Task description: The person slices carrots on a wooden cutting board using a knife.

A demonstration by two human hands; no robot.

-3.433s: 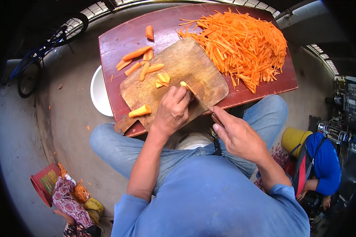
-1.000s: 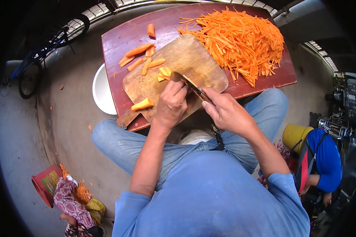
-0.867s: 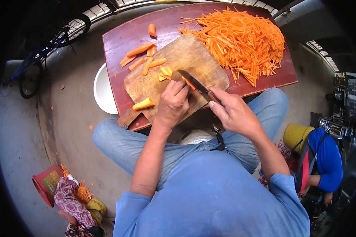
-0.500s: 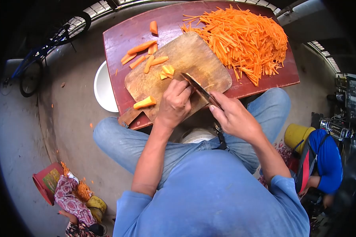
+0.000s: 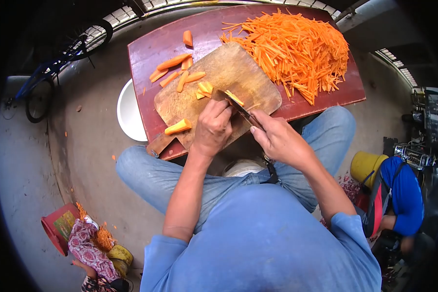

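My right hand [image 5: 283,138] grips a knife [image 5: 246,113] by its handle, the blade slanting down onto the wooden cutting board [image 5: 224,65]. Curled fingers of my left hand [image 5: 213,125] press on the board right beside the blade and hide whatever is under them. Thin carrot slices [image 5: 234,98] lie along the blade's far side. Just beyond my left knuckles are short cut carrot pieces [image 5: 204,89]. A thicker carrot chunk [image 5: 178,126] rests left of that hand. More carrot lengths [image 5: 174,60] lie at the board's upper left edge and on the table.
A large heap of carrot strips [image 5: 297,51] covers the right part of the red table [image 5: 151,44]. A cleaver-like wooden-handled tool [image 5: 159,144] juts from under the board. A white basin [image 5: 130,114] stands left. Other people sit at lower left and right, near buckets [image 5: 367,168].
The knife blade has tilted and shifted slightly left, showing more of the slices behind it. My right hand moved a little left with it. My left hand stays nearly in place.
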